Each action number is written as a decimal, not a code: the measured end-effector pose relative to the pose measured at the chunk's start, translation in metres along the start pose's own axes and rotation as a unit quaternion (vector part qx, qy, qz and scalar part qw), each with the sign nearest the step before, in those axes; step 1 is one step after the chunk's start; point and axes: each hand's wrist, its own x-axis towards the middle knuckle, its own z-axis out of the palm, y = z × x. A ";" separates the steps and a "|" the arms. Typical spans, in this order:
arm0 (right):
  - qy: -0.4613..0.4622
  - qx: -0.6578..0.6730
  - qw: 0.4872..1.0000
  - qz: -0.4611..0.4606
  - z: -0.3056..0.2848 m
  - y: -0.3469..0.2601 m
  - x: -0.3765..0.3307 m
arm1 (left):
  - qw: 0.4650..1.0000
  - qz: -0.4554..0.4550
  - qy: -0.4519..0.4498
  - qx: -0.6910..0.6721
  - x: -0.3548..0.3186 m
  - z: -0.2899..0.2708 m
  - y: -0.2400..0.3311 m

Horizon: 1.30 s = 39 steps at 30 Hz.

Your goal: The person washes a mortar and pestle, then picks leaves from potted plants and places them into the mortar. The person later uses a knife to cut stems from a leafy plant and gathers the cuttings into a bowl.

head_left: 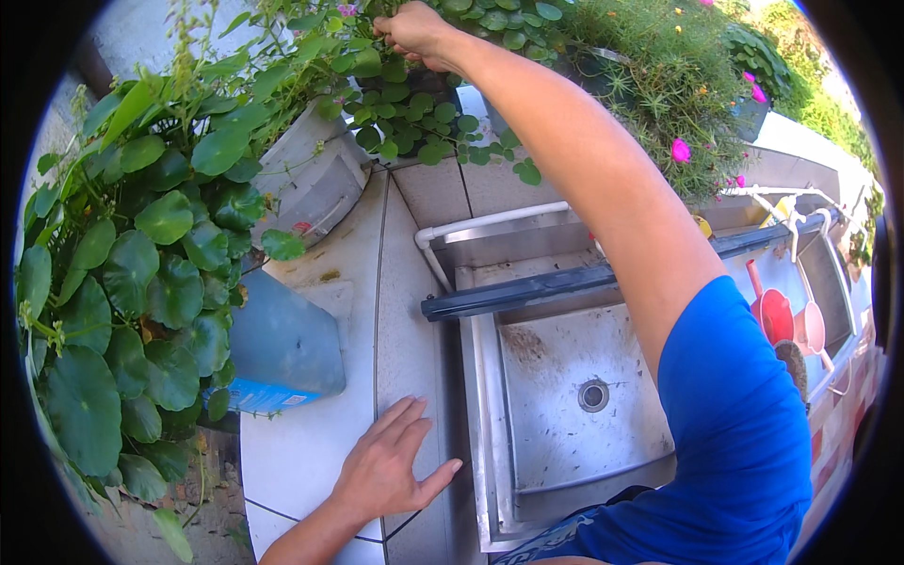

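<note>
My right arm, in a blue sleeve, stretches across the sink (478, 414) to the plants at the far side. There my right hand (414, 36) is closed, its fingertips pinched among the leaves of a round-leaved potted plant (400, 104). What lies between those fingers is too small to make out. On the near left, my left hand (391, 461) rests with fingers stretched out on the pale tiled ledge (311, 476) beside the sink. It holds nothing. The bottom of the sink, stained brown, shows a round drain (593, 395).
A large-leaved plant (160, 273) spills over a blue-grey container (287, 330) at the left. Behind it a whitish pot (311, 174) leans. A dark bar (527, 294) crosses the sink. Pink-flowered plants (650, 104) grow at the back right, and a red scoop (774, 315) hangs at the right.
</note>
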 end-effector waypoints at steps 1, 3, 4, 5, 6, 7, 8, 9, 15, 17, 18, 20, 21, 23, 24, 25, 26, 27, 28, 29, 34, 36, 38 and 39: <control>0.005 0.019 1.000 0.008 0.001 0.002 0.005 | 1.000 -0.004 -0.004 0.001 -0.001 0.000 0.000; -0.004 0.087 0.996 0.013 0.004 0.003 0.018 | 1.000 -0.013 -0.012 0.004 -0.002 0.000 0.000; -0.014 0.133 0.991 0.014 -0.001 0.016 0.030 | 1.000 -0.011 -0.021 0.006 -0.001 -0.001 0.000; -0.027 0.175 0.984 0.008 -0.010 0.018 0.041 | 1.000 -0.005 -0.022 0.010 0.002 -0.002 0.001; -0.012 0.176 0.984 0.031 -0.023 0.019 0.050 | 1.000 0.002 -0.024 0.013 0.006 -0.002 0.001; -0.001 0.183 0.981 0.060 -0.026 0.020 0.050 | 1.000 0.004 -0.020 0.010 0.006 -0.001 0.000; 0.012 0.188 0.978 0.088 -0.031 0.022 0.050 | 1.000 0.008 -0.015 0.006 0.007 -0.001 -0.001; 0.017 0.231 0.968 0.097 -0.038 0.020 0.051 | 1.000 0.015 -0.011 0.002 0.008 0.000 -0.001; 0.024 0.123 0.992 0.026 0.005 -0.023 -0.004 | 0.999 -0.023 -0.019 0.011 0.001 -0.003 0.003; -0.001 0.080 0.996 0.032 0.000 -0.014 -0.013 | 1.000 -0.011 -0.010 0.004 0.002 -0.001 0.001; -0.022 0.071 0.997 0.019 -0.001 -0.010 -0.015 | 1.000 -0.007 -0.006 0.000 0.002 0.001 0.000; -0.022 0.070 0.997 0.013 0.003 -0.012 -0.026 | 1.000 -0.007 -0.003 -0.005 0.002 0.002 -0.003; -0.023 0.069 0.997 0.010 0.008 -0.012 -0.031 | 1.000 -0.007 -0.002 -0.008 0.001 0.002 -0.003; 0.009 0.050 0.999 -0.002 0.011 -0.017 -0.031 | 1.000 -0.015 -0.010 -0.005 0.001 -0.001 0.000; 0.025 0.040 0.999 -0.009 0.012 -0.021 -0.030 | 1.000 -0.019 -0.014 -0.004 0.001 -0.002 0.001; 0.021 0.014 0.999 -0.027 0.008 -0.024 -0.028 | 1.000 -0.013 -0.008 -0.005 0.002 -0.002 0.001; 0.037 0.002 0.997 -0.068 0.007 -0.020 -0.018 | 1.000 -0.007 -0.005 -0.008 0.003 -0.002 0.000; 0.053 -0.010 0.993 -0.110 0.008 -0.016 -0.007 | 1.000 -0.001 -0.002 -0.012 0.003 -0.001 0.000; 0.065 -0.015 0.986 -0.151 0.015 -0.019 -0.005 | 1.000 -0.002 0.000 -0.013 0.002 -0.001 0.000; 0.121 -0.043 0.979 -0.160 0.018 -0.022 -0.005 | 1.000 -0.004 0.003 -0.015 0.000 -0.001 0.000; 0.292 -0.193 0.933 -0.078 0.016 -0.033 0.001 | 1.000 -0.006 0.005 -0.013 -0.003 -0.001 0.000; 0.317 -0.178 0.924 -0.118 0.009 -0.032 0.010 | 1.000 0.007 0.003 -0.011 0.000 -0.002 -0.002; 0.328 -0.144 0.928 -0.103 0.018 -0.042 0.007 | 1.000 0.009 0.008 -0.010 -0.002 -0.002 -0.002; 0.314 -0.137 0.938 -0.048 0.021 -0.053 0.011 | 1.000 0.010 0.010 -0.010 -0.003 -0.001 -0.003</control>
